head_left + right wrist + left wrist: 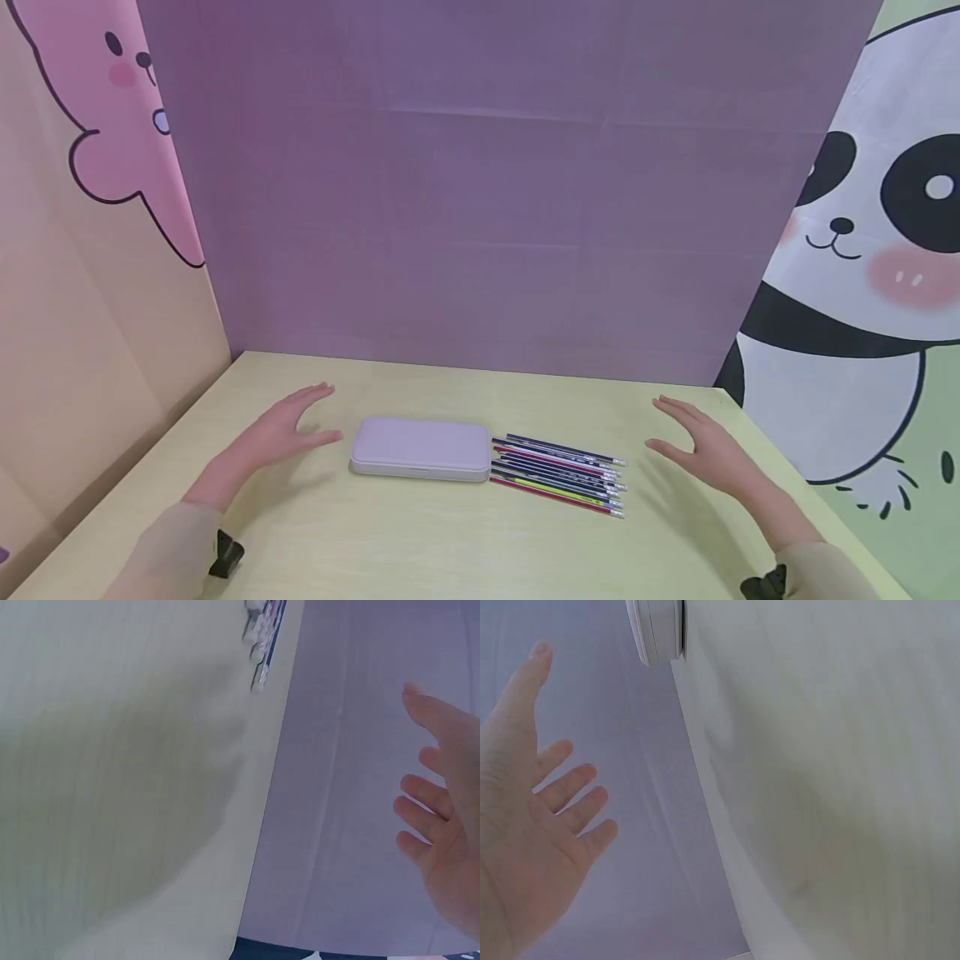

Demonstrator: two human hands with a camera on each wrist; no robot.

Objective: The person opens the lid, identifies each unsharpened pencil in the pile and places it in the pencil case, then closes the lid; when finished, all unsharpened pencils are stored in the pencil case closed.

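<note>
A closed, pale lilac pencil case lies flat on the table. Right beside its right end, several pencils lie side by side, mostly dark, with a yellow one and red ones among them; white eraser ends point right. My left hand is held over the table left of the case, fingers spread from the thumb, holding nothing. In the left wrist view the case's end shows at the top. My right hand hovers right of the eraser ends, thumb and fingers apart, also holding nothing.
The light wooden table meets a purple backdrop at its far edge. A peach panel with a pink cartoon animal stands on the left, and a panda-printed panel on the right. Both wrists wear small black devices.
</note>
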